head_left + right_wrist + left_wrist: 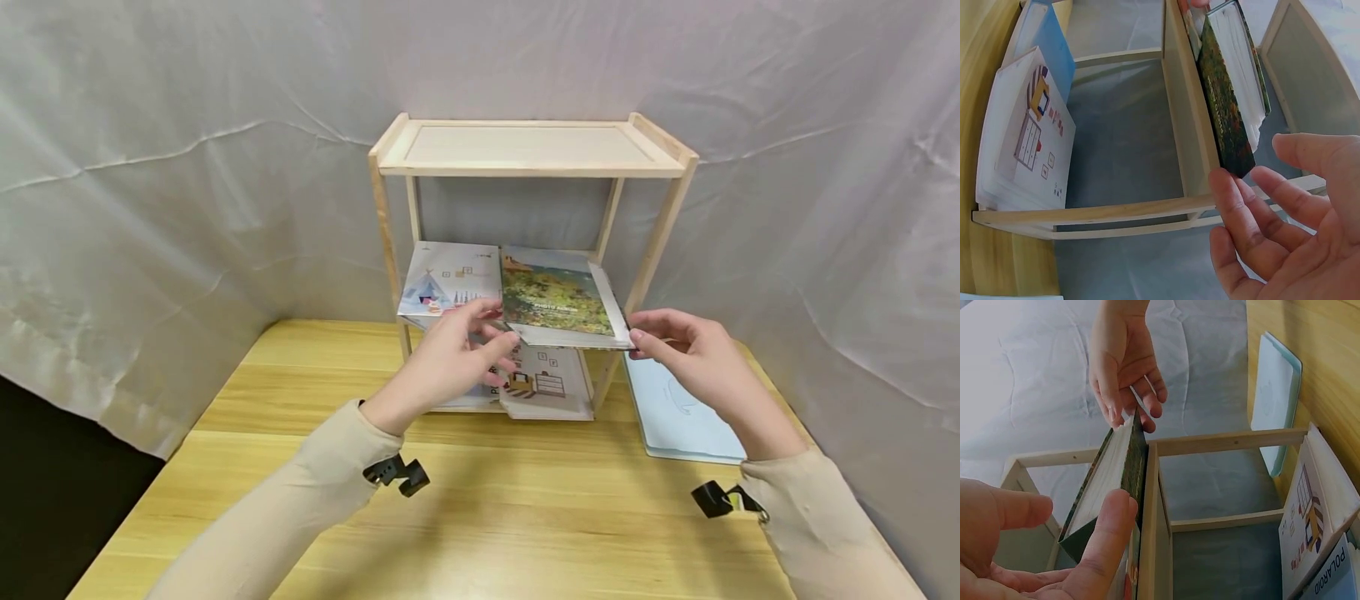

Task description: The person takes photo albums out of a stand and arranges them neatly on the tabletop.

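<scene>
One photo album, its cover a leafy painted scene, lies flat on the right half of a wooden rack's middle shelf, between my two hands. It is to the left of my right hand and up and to the right of my left hand. Its near edge runs side to side; foreshortening keeps me from telling which axis is longer. My right hand is nearer: its loosely bent fingertips touch the near right corner, thumb apart in the right wrist view. My left thumb and index finger are spread by the near left corner; I cannot tell whether they touch. White capitals on the cover read "PHOTO ALBUM"; smaller print below is illegible. To its left lies a white tent-picture album. Lower down, another album reads "POLAROID". A pale blue booklet lies right of the rack.
</scene>
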`<move>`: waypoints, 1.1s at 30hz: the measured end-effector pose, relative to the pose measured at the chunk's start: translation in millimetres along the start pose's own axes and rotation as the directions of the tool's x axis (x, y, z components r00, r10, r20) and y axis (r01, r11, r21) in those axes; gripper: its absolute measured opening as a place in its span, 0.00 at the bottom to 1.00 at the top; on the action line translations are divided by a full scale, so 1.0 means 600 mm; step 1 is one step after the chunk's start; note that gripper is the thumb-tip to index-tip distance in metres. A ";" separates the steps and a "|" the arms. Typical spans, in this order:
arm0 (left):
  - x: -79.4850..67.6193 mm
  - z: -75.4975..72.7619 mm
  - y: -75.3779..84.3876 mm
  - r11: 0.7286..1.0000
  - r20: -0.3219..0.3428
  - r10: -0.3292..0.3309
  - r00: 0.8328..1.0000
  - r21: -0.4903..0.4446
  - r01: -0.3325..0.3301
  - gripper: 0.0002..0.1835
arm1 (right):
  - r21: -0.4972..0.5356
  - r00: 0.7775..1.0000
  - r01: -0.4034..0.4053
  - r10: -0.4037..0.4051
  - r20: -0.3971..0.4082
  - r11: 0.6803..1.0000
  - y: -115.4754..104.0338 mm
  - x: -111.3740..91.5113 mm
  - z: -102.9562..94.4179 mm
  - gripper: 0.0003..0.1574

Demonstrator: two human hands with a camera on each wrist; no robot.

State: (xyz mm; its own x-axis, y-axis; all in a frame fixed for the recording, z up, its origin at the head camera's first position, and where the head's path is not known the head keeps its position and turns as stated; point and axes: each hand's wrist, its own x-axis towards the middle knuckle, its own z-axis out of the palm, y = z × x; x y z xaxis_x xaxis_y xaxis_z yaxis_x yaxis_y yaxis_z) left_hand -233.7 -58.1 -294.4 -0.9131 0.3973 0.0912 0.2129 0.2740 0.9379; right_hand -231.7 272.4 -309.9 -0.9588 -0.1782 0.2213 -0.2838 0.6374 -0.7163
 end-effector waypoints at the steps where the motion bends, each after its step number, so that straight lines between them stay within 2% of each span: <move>1: 0.002 0.000 0.000 1.000 -0.006 -0.011 1.000 -0.003 0.011 0.36 | -0.003 1.000 -0.004 0.004 -0.002 1.000 -0.001 0.002 0.001 0.26; 9: 0.017 0.002 0.001 0.994 0.002 -0.081 0.997 -0.073 0.080 0.38 | -0.024 0.998 -0.056 0.056 -0.008 0.998 -0.009 0.012 0.005 0.30; 16: 0.027 0.003 0.001 0.987 0.010 -0.116 0.993 -0.108 0.116 0.40 | -0.033 0.998 -0.060 0.060 -0.009 0.998 -0.011 0.018 0.007 0.29; 25: 0.033 0.008 0.001 0.983 0.000 -0.126 0.992 -0.132 0.125 0.39 | -0.034 0.998 -0.054 0.054 -0.026 0.998 -0.013 0.021 0.007 0.29; 33: 0.037 0.013 0.007 0.987 -0.003 -0.116 0.993 -0.108 0.115 0.39 | -0.053 0.997 -0.051 0.048 -0.060 0.997 -0.012 0.023 0.006 0.29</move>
State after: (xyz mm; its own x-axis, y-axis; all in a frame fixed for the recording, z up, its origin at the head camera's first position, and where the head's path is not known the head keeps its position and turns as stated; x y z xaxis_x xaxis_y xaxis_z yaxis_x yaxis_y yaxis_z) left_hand -250.0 -41.2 -291.0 -0.9328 0.3600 -0.0173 0.0675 0.2216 0.9728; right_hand -242.9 262.6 -304.2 -0.9688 -0.1021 0.2257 -0.2330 0.6849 -0.6904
